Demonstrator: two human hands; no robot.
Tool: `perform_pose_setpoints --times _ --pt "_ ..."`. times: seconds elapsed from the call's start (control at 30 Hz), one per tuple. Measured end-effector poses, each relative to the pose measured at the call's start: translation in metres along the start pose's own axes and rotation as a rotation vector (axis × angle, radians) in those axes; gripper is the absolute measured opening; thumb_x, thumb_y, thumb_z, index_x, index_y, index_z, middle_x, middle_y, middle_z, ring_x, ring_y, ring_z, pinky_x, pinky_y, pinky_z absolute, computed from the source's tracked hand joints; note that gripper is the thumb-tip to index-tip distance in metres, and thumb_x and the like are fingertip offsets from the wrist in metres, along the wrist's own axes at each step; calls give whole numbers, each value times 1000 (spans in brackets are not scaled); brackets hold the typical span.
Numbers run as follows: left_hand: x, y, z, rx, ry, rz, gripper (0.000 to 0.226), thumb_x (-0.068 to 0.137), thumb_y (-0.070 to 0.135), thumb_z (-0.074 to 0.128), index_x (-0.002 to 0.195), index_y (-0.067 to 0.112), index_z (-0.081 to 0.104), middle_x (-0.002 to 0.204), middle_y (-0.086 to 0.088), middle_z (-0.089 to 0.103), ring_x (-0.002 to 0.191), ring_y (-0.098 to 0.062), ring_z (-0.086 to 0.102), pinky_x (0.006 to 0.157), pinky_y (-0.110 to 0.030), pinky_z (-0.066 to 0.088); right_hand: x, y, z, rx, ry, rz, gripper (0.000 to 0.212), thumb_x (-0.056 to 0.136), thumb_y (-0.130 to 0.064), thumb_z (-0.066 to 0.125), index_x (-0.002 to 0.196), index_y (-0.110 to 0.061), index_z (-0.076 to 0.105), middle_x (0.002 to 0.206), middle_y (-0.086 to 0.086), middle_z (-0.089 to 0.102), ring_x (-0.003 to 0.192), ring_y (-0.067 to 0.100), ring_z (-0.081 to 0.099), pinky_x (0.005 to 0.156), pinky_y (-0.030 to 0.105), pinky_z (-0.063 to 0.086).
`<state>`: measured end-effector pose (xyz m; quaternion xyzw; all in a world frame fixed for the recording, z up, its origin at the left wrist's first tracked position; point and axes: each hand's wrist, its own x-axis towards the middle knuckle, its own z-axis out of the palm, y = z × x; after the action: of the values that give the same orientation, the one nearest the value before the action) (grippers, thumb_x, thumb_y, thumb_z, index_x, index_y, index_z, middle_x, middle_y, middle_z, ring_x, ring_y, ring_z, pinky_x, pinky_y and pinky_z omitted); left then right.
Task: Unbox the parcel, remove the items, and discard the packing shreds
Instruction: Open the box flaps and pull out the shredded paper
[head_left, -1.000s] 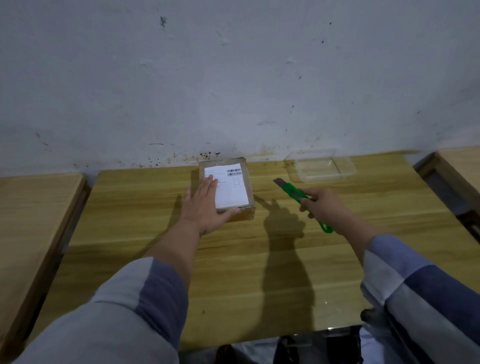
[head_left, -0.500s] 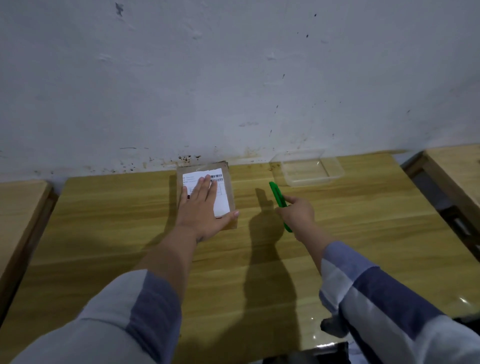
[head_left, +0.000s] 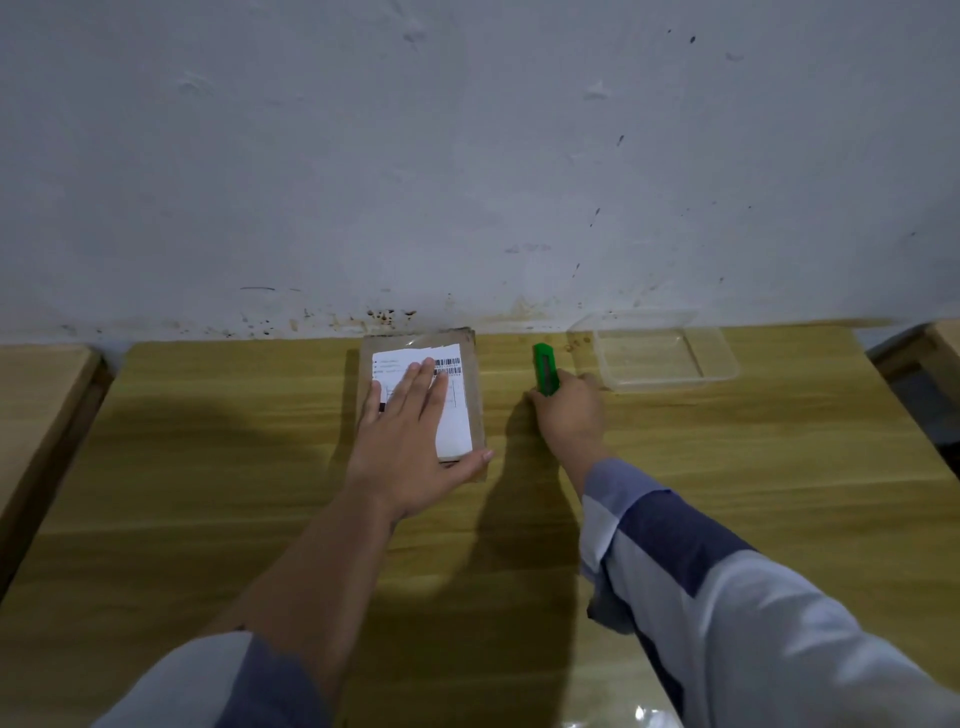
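Note:
A small brown cardboard parcel (head_left: 475, 395) with a white shipping label lies flat near the table's far edge, against the wall. My left hand (head_left: 410, 441) rests palm-down on top of it, fingers spread, thumb at the box's near right corner. To its right, my right hand (head_left: 569, 415) grips a green utility knife (head_left: 545, 369), whose tip points away toward the wall. The knife sits just right of the parcel, not touching it. The parcel is closed.
A clear plastic tray (head_left: 722, 364) stands at the far right of the wooden table (head_left: 753, 493), close to the knife hand. Other wooden tables flank it on the left (head_left: 36, 395) and right (head_left: 945, 338). A stained white wall is directly behind.
My right hand has swung the knife from pointing left to pointing straight away, closer to the parcel's right side. My left hand has slid further onto the parcel's top.

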<state>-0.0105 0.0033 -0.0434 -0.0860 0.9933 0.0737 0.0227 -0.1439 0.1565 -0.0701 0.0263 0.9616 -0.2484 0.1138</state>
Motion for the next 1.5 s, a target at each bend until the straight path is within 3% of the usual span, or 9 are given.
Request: perform_pose_setpoints --times 0.2,0.3,0.4,0.53,0.87,0.97,1.07,1.27,1.5 --pt "-2 1 2 -35 -10 -6 108 71 89 9 152 19 -2 160 4 -13 146 -10 -16 120 -47 -5 -8 -20 -1 176 94 -224 36 90 -30 56 124 -18 57 122 11 52 108 30 55 92 39 49" --pt "-3 1 0 -34 -20 -3 113 67 92 9 152 19 -5 160 4 -14 146 -10 -16 120 -48 -4 -8 -49 -6 372 -57 -427 30 91 -21 57 121 -19 62 125 10 55 114 25 54 97 31 44" --pt "-2 0 2 -30 -4 -5 109 70 89 14 152 20 -4 160 4 -12 146 -10 -16 120 -46 -6 -2 -68 -6 337 -204 -541 36 93 -18 54 129 -18 56 136 11 51 126 23 47 107 28 33" --pt "0 -1 1 -34 1 0 108 71 88 17 152 19 -1 161 4 -11 146 -9 -13 120 -45 -5 9 -74 -3 445 -374 -425 33 91 -17 57 124 -20 61 132 5 59 119 19 55 103 27 43" --pt "-27 -23 -19 97 -121 166 96 75 74 25 152 21 0 161 3 -8 147 -8 -10 120 -45 -7 -29 -47 -4 637 -238 -166 31 86 -14 62 117 -18 66 125 4 65 113 17 58 105 36 44" --pt "-49 -32 -21 72 -82 87 93 77 73 17 152 20 5 161 -1 -7 148 -12 -10 120 -46 -4 -60 -35 -2 732 -226 -82 33 89 -13 59 121 -19 63 115 3 67 94 15 58 92 37 51" --pt "-74 -42 -21 10 -53 -32 101 76 79 22 152 15 2 160 -5 -11 147 -18 -13 120 -43 -8 -92 -23 -2 847 -240 29 35 91 -9 56 124 -19 60 109 0 62 95 21 60 77 40 58" --pt "-107 -55 -18 -190 39 -182 109 79 72 48 151 10 -6 161 -9 -8 148 -21 -10 120 -42 -5 -143 -11 10 991 -123 148 35 91 -7 56 124 -19 60 111 3 58 91 21 60 73 36 58" --pt "-123 -50 -10 -606 -9 -299 109 74 51 72 152 17 4 158 0 23 142 -23 29 112 -40 32 -179 -1 15 906 -56 126 38 89 -12 60 125 -23 60 97 3 62 73 13 61 74 37 59"
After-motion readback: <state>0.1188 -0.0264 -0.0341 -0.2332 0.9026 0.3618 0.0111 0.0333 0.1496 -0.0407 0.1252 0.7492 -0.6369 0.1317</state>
